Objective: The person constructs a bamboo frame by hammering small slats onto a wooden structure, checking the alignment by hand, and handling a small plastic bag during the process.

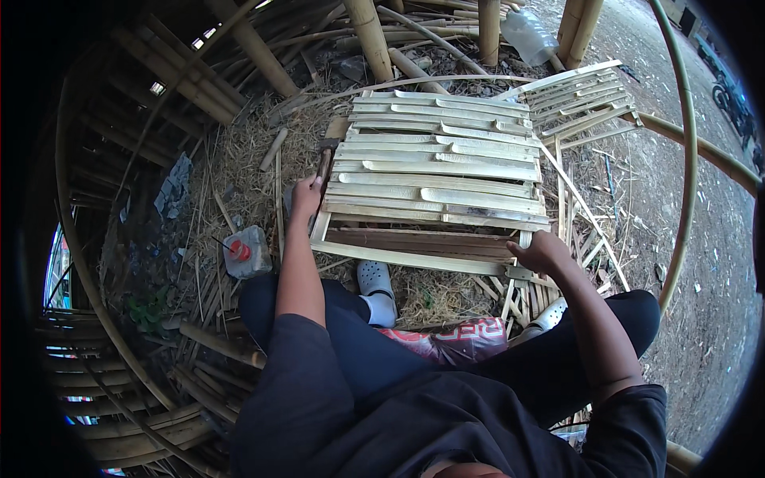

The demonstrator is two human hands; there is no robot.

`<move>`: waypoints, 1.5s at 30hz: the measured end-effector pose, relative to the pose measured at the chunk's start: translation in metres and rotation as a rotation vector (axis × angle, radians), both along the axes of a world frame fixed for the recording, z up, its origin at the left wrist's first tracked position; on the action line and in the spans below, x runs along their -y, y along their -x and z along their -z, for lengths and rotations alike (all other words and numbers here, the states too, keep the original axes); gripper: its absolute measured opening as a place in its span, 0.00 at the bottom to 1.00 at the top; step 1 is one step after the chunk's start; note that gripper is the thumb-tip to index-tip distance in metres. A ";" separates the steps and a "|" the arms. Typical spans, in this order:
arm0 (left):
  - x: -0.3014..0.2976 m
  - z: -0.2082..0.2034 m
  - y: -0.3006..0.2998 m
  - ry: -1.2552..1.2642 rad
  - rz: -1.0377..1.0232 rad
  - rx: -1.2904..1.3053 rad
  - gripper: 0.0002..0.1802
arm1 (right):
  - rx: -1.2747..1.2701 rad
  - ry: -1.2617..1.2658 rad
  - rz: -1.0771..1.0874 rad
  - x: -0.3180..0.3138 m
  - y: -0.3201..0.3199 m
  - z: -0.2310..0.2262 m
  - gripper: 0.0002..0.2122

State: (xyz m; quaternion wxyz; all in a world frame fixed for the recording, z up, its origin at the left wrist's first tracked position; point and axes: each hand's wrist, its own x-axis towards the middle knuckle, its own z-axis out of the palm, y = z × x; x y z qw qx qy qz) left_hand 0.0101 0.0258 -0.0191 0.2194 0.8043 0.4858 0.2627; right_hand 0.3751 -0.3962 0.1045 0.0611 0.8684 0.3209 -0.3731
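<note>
Both gripped: left hand (305, 197) a wooden handle (325, 169), right hand (543, 252) the bamboo-slat panel (446, 168); uneven twisting could split slats (382, 191).

Slatted panel (446, 168): left hand (307, 197) at its left edge | right hand (540, 253), its near-right corner | jug (247, 253) out left | sack (472, 339) in front | bottle (530, 38) away behind

Pale bamboo slats (446, 169), smooth with a faint sheen; the far post (369, 40) is smooth bamboo. Left, a cloudy plastic jug (253, 263); far right, a clear, glossy plastic bottle (528, 37). Rough, dry straw (247, 163). Near, matt cloth trousers (355, 331) and a shiny plastic sack (470, 338).
</note>
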 end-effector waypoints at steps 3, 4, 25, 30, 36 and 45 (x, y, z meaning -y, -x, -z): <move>-0.009 0.009 0.000 0.040 -0.057 0.031 0.20 | 0.185 -0.113 -0.096 0.008 0.000 0.021 0.31; -0.014 0.011 0.001 0.022 -0.053 0.039 0.20 | 0.178 -0.115 -0.107 0.010 -0.002 0.024 0.30; 0.041 -0.012 -0.044 -0.053 -0.172 -0.200 0.27 | 0.249 -0.688 0.258 0.020 -0.006 0.078 0.22; 0.052 -0.004 -0.058 -0.102 -0.220 -0.149 0.25 | 0.355 -0.832 0.266 0.022 -0.023 0.081 0.19; 0.054 -0.001 -0.055 -0.036 -0.214 -0.127 0.25 | 0.311 -0.668 0.165 0.014 -0.039 0.066 0.19; 0.121 -0.039 -0.123 -0.446 -0.002 0.154 0.21 | 0.083 -0.349 0.175 0.026 -0.098 0.041 0.34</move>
